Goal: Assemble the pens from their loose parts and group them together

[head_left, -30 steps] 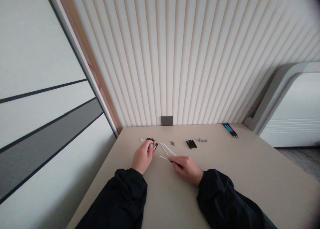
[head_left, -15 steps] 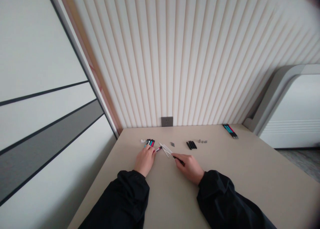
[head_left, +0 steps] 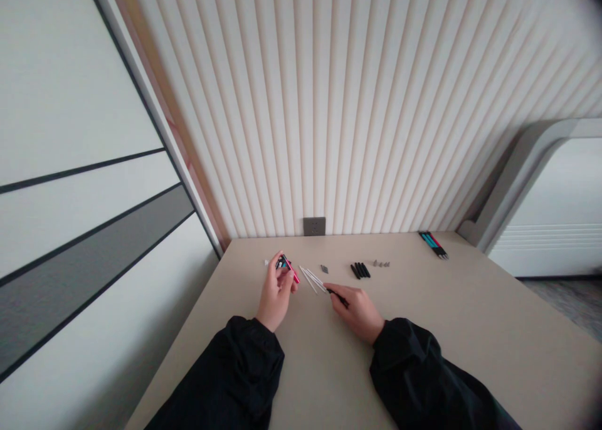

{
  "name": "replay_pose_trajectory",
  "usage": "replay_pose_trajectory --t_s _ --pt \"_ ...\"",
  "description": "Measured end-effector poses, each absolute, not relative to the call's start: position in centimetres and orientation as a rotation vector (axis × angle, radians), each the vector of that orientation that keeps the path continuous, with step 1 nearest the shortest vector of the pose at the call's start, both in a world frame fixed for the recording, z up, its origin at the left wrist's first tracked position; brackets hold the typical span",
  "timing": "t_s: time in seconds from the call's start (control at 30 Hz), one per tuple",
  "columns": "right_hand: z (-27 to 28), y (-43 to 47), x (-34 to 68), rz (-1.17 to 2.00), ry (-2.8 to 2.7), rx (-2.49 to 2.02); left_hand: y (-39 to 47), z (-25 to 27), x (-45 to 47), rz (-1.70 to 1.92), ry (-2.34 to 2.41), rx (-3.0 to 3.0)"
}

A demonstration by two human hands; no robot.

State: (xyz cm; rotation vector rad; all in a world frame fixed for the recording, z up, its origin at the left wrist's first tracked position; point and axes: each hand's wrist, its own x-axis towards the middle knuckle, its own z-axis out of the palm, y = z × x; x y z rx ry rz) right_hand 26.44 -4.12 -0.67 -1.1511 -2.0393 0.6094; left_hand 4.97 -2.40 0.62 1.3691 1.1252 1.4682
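Pink barrel (head_left: 292, 271) pinched in left hand (head_left: 273, 297) near frame centre, slanted kinda down-right, left of right hand (head_left: 357, 311) clamped on black piece (head_left: 338, 297).

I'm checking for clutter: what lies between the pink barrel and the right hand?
In the head view, thin white sticks lie between the pink barrel and the right hand.

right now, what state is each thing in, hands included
left hand: closed on the pink-and-black barrel
pink-and-black barrel: held, tilted
right hand: closed on the black piece
black piece: held, partly hidden by fingers
white rods: lying loosely bunched
black tubes: lying side by side
pens at far right: lying side by side
wall socket: nothing plugged in
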Motion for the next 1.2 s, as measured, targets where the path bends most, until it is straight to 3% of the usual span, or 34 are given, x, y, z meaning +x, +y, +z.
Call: replay_pose_trajectory --t_s 0.2,0.47,0.67,0.93,1.2 --pt "-0.5 -4.1 26.4 0.598 -1.997 -1.15 -2.1 1.2 5.2 1.536 0.822 0.745" --pt "-0.7 -4.1 26.3 0.581 -1.967 -1.185 -2.3 0.5 5.4 1.207 0.862 0.575" --pt "-0.5 -4.2 26.4 0.577 -1.987 -1.208 -2.1 1.2 5.2 1.213 0.865 0.495" --pt "-0.6 -4.1 26.5 0.57 -1.982 -1.245 -1.9 0.3 4.8 1.246 1.03 0.864" --pt "-0.4 -4.3 26.4 0.584 -2.004 -1.246 -2.1 -1.0 4.0 0.929 1.566 2.054"
